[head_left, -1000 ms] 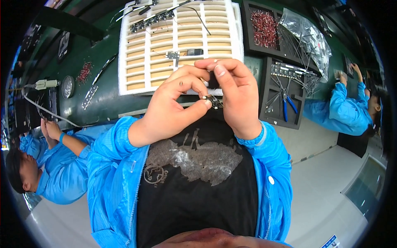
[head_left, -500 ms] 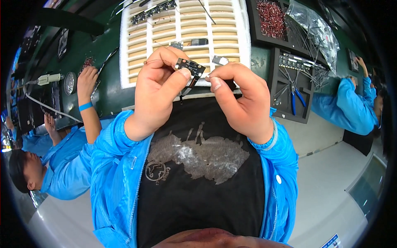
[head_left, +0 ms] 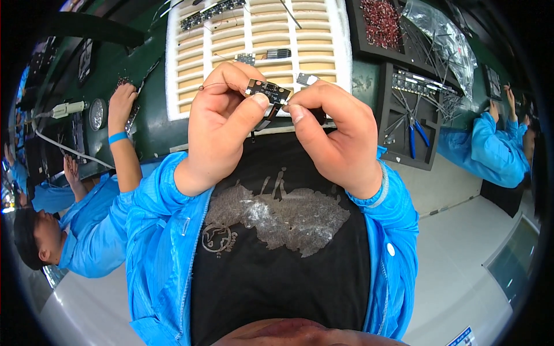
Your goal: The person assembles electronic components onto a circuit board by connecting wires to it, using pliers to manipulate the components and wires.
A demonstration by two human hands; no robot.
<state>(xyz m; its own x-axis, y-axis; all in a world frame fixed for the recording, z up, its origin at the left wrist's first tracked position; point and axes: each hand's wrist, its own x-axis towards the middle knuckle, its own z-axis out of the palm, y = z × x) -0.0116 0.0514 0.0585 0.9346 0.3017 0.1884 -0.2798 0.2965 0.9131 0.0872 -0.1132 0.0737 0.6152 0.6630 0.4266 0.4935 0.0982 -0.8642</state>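
My left hand (head_left: 219, 127) grips a small black circuit board (head_left: 276, 92) between thumb and fingers, just in front of a slotted tray. A dark flat strip (head_left: 268, 120) hangs below the board, and a thin wire sticks out by my left fingers. At the board's right end, my right hand (head_left: 341, 135) is closed in a pinch of thumb and forefinger. Whatever sits in that pinch is too small and covered to make out. Just beyond my right fingers lies a small grey-white part (head_left: 307, 79), partly hidden by them.
The white slotted tray (head_left: 172, 75) holds several circuit boards (head_left: 212, 14). To the right, a black compartment tray (head_left: 381, 124) contains blue-handled pliers (head_left: 416, 135) and strips; small red parts (head_left: 381, 24) fill another. A co-worker's arm (head_left: 122, 135) reaches in at left; another person sits far right.
My right fingertips have moved slightly left, up against the board's right end. The board has turned a little flatter in my left hand.
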